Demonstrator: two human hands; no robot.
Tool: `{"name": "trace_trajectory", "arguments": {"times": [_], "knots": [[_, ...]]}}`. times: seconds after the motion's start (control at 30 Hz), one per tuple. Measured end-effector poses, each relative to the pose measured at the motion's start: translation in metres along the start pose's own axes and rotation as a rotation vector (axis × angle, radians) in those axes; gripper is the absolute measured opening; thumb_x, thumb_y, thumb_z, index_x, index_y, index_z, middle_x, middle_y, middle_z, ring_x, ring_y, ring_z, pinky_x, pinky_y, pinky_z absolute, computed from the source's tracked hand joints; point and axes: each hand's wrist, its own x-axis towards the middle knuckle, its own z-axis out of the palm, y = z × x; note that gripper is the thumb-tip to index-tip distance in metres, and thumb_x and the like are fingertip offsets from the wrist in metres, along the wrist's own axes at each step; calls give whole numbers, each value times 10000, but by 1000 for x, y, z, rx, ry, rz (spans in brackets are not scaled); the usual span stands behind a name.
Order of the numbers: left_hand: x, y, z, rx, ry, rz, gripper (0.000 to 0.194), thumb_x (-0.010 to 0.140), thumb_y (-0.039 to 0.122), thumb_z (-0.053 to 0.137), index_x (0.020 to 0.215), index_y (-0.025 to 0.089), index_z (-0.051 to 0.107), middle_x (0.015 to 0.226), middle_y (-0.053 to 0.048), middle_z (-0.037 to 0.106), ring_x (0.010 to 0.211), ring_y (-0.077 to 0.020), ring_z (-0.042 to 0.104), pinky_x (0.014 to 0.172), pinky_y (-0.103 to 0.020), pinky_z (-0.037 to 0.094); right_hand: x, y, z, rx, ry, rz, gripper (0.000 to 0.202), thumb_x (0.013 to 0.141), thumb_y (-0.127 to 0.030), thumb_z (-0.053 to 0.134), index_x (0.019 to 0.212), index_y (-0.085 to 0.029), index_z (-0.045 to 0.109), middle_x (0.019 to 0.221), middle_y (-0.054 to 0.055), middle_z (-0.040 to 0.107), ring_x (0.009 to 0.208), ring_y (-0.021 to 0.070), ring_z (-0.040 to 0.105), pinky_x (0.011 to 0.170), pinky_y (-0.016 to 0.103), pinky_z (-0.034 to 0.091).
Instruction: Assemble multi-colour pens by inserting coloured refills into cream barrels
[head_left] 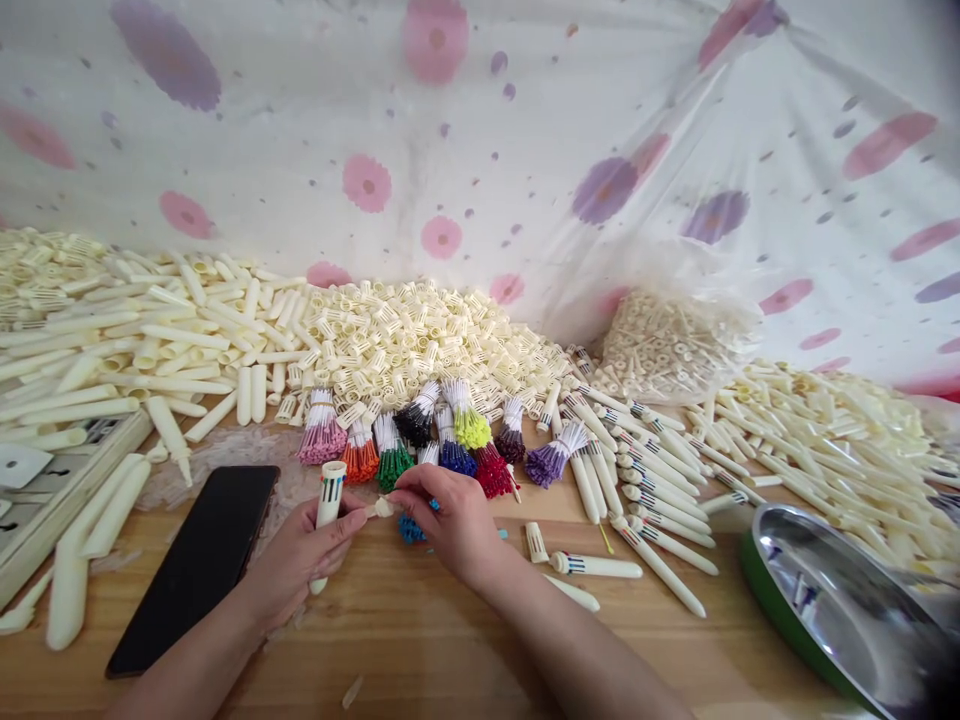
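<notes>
My left hand [315,555] is closed around a cream multicolour pen body [331,492], held upright with coloured sliders showing in its top slots. Just to its right, a small cream plastic piece [382,507] sits between the fingertips of both hands; its exact kind is too small to tell. My right hand [450,520] pinches this piece from the right. Partly hidden beneath the right hand is a light-blue bundle of thin sticks [410,528]. Behind the hands stand several more bundles, among them green [392,462], red [495,472] and purple [556,455].
A black phone [195,570] lies left of my hands. Cream tubes [172,330] and slotted sleeves [427,335] are heaped along the back. Pens with coloured sliders [660,490] lie to the right, near a green-sided metal bowl [772,600] and a bag of small parts [675,335].
</notes>
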Motion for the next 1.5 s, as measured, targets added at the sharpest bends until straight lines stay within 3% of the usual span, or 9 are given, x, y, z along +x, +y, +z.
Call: {"name": "trace_trajectory", "arguments": {"times": [0.13, 0.33, 0.53, 0.7, 0.83, 0.97, 1.2, 1.37, 1.5], "knots": [[0, -1, 0, 23, 4, 0, 352, 594, 451, 771, 691, 158, 602, 399, 134, 323, 355, -5, 181, 352, -136, 151, 2, -2, 0, 27, -48, 65, 118, 849, -277, 533, 853, -188, 610, 681, 9, 653, 582, 116, 566, 550, 191, 403], [0, -7, 5, 44, 41, 3, 399, 575, 499, 761, 707, 165, 587, 400, 142, 308, 348, -9, 173, 341, -136, 132, 1, -4, 8, 61, 9, 209, 116, 852, -284, 506, 824, -190, 568, 616, -20, 592, 512, 105, 492, 500, 191, 352], [-2, -2, 9, -43, 48, 0, 397, 551, 477, 786, 664, 153, 588, 392, 140, 305, 353, -1, 153, 339, -127, 134, -2, -9, 3, 130, -19, 194, 201, 883, -311, 454, 782, -180, 570, 682, 11, 588, 616, 124, 516, 571, 214, 385], [-3, -1, 7, -65, 23, -30, 361, 585, 451, 778, 653, 142, 606, 392, 132, 312, 361, 0, 141, 335, -116, 132, -2, -4, 0, 426, -119, 292, 135, 844, -296, 512, 896, -188, 574, 746, 5, 589, 649, 116, 539, 599, 219, 425], [-2, -2, 6, -80, -11, -58, 349, 589, 442, 779, 661, 141, 616, 381, 134, 298, 361, -1, 129, 330, -110, 132, 1, 2, 3, 698, -104, 408, 148, 773, -317, 592, 836, -184, 573, 690, -15, 565, 605, 103, 534, 593, 223, 436], [-3, -1, 6, -103, -8, -54, 333, 594, 421, 782, 662, 146, 607, 392, 133, 300, 365, -4, 125, 330, -107, 137, 6, 3, -3, 840, -119, 429, 242, 694, -376, 668, 805, -178, 584, 704, -16, 580, 595, 102, 558, 605, 233, 454], [-4, -1, 6, -111, -22, -60, 332, 597, 411, 783, 666, 139, 606, 403, 128, 310, 369, -4, 120, 328, -106, 131, 3, 3, -4, 460, -28, 359, 237, 795, -387, 591, 695, -172, 578, 527, -41, 519, 455, 88, 491, 449, 194, 373], [-3, -1, 8, -95, -21, -69, 350, 602, 431, 776, 668, 137, 599, 412, 133, 304, 365, 2, 124, 329, -105, 135, -2, -1, 1, 125, 46, 114, 284, 869, -369, 516, 689, -170, 610, 647, 18, 600, 608, 122, 545, 571, 218, 417], [-3, -1, 9, -102, -18, -67, 341, 604, 421, 777, 666, 143, 590, 420, 131, 314, 358, 5, 130, 328, -105, 139, -4, -1, 2, -35, 56, 50, 332, 907, -380, 454, 703, -172, 613, 680, 36, 612, 642, 132, 552, 593, 224, 415]]}}
